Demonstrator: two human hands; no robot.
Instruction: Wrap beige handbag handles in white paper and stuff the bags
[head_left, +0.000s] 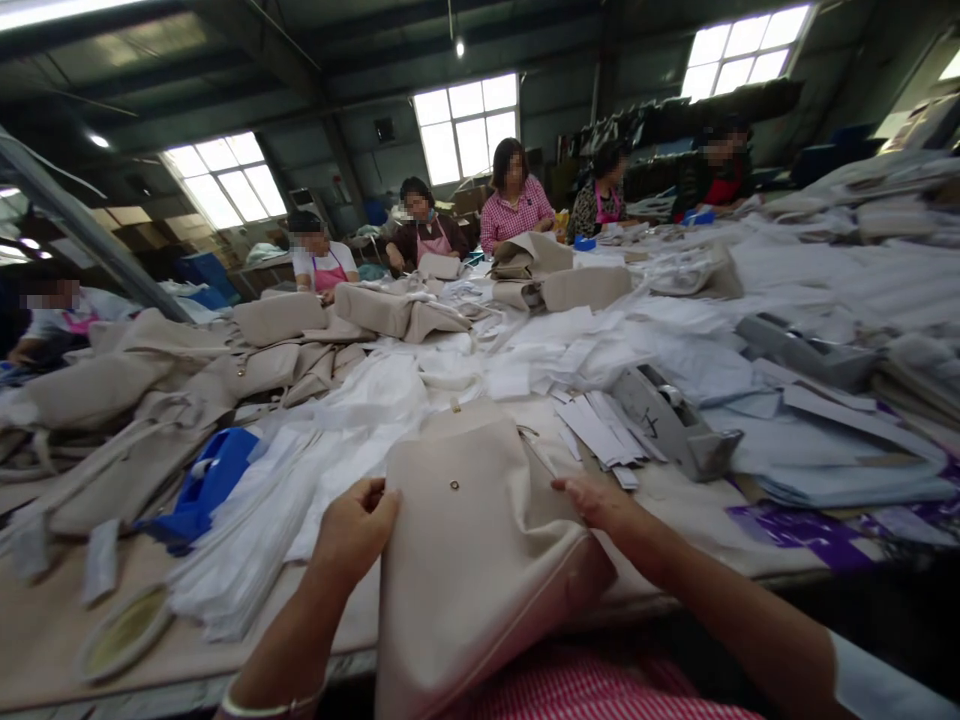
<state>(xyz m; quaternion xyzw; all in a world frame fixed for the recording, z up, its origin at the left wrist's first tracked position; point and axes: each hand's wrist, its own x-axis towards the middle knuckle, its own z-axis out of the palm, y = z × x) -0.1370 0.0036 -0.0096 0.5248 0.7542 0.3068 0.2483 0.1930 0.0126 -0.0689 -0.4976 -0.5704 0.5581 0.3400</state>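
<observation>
A beige handbag (pixel 457 560) lies tilted in front of me, partly over the table's front edge, with a small round metal fitting near its upper middle. Thumb and fingers of my left hand (pixel 356 530) pinch its left edge. On the other side, my right hand (pixel 604 510) holds the bag's right edge near the top; some of its fingers are hidden. The bag's right side is creased and a thin strap shows by its upper right corner. White tissue-like sheets (pixel 352 400) spread over the table behind it.
A blue tape dispenser (pixel 206 490) and a shallow round dish (pixel 126 632) are to the left. A grey tape dispenser (pixel 671 425) stands right, beside white paper slips (pixel 600 430). More beige bags (pixel 277 320) pile up behind. Several people work across the table.
</observation>
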